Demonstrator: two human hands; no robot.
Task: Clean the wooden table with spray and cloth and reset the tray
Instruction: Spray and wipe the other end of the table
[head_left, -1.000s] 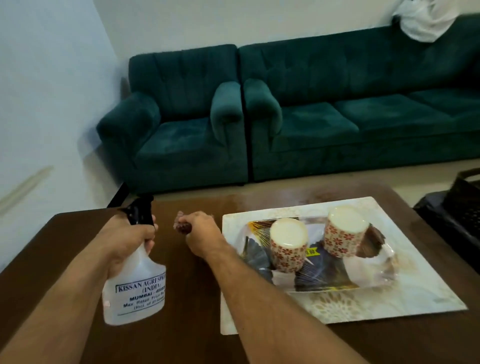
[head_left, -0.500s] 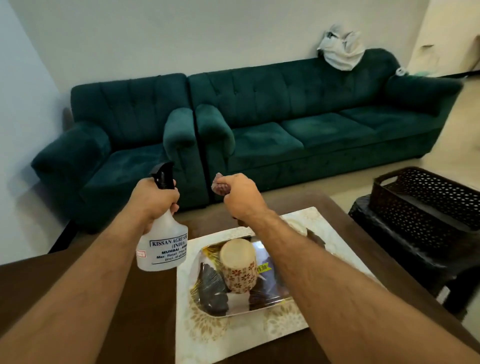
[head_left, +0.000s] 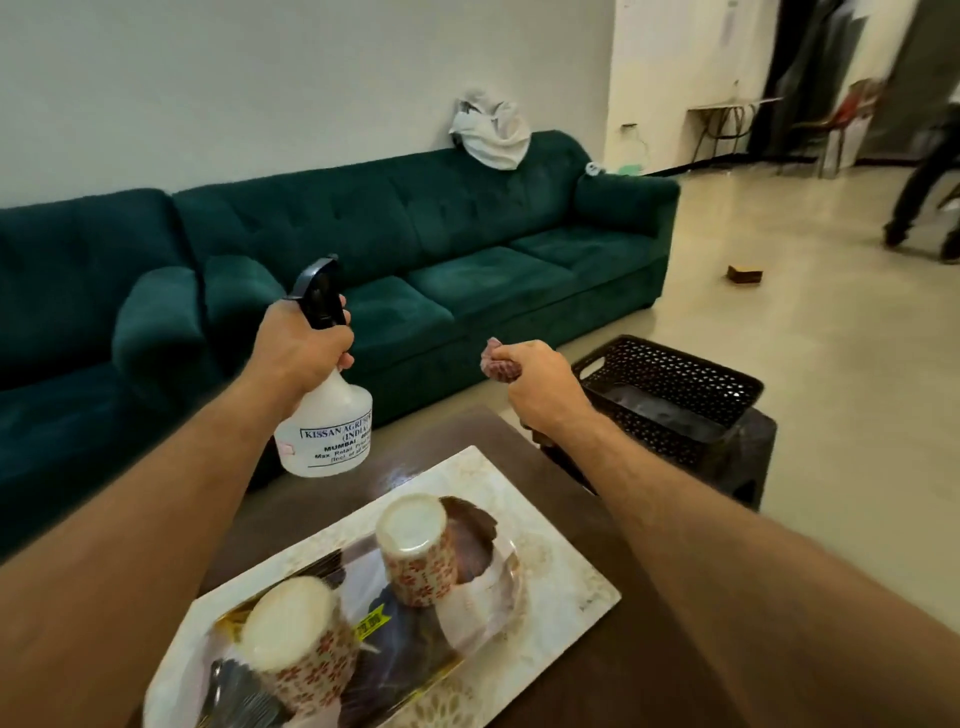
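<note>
two upturned floral cups (head_left: 415, 558) stand on the white tray (head_left: 566, 597) on the wooden table (head_left: 618, 670), with a black basket (head_left: 670, 395) beyond its far corner. left hand (head_left: 296, 353) grips the spray bottle (head_left: 327, 431) by its neck, held above the table. right hand (head_left: 540, 387) is fisted round a bunched cloth (head_left: 496, 362).

The view is swinging to the right, bringing the black basket (head_left: 670, 395) and the open floor into sight. Both arms are lifting off the table (head_left: 597, 670), the left hand (head_left: 298, 345) carrying the spray bottle (head_left: 327, 426) higher and the right hand (head_left: 540, 387) bringing the bunched cloth (head_left: 497, 364) out over the table's far right corner, past the tray (head_left: 571, 592).
</note>
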